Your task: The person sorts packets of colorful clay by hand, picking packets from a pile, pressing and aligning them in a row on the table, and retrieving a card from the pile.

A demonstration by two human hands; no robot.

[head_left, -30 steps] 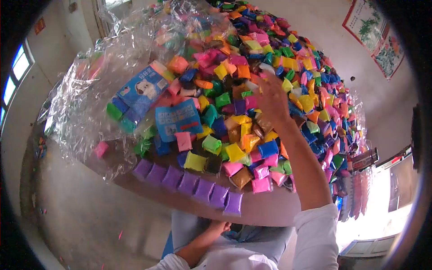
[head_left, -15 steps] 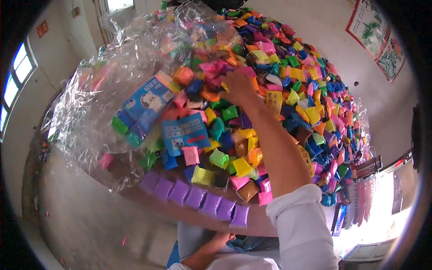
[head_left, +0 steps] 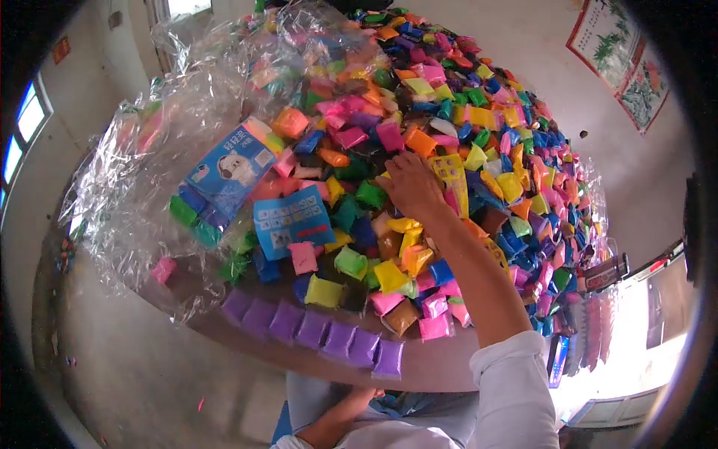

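Observation:
My right hand [head_left: 413, 183] reaches into a large heap of small colourful packets [head_left: 479, 116]. Its fingers are closed, with a bit of a yellow packet [head_left: 386, 176] showing at the tips. Beside the hand lies a yellow printed sheet [head_left: 452, 179]. Along the near table edge, several purple packets [head_left: 340, 338] form a slanting row. My left hand [head_left: 366, 394] rests low at my lap, partly behind the table edge, so its fingers are mostly hidden.
Crumpled clear plastic [head_left: 179, 112] covers the table's left side. On it lies a blue dog-picture bag [head_left: 233, 168] with packets inside. A blue printed card [head_left: 293, 222] sits nearer me. The table's rounded edge [head_left: 441, 380] is in front of my lap.
My right hand has drawn back toward me through the heap, the yellow bit moving with it. A blue packet now shows beside my forearm. My left hand stays low.

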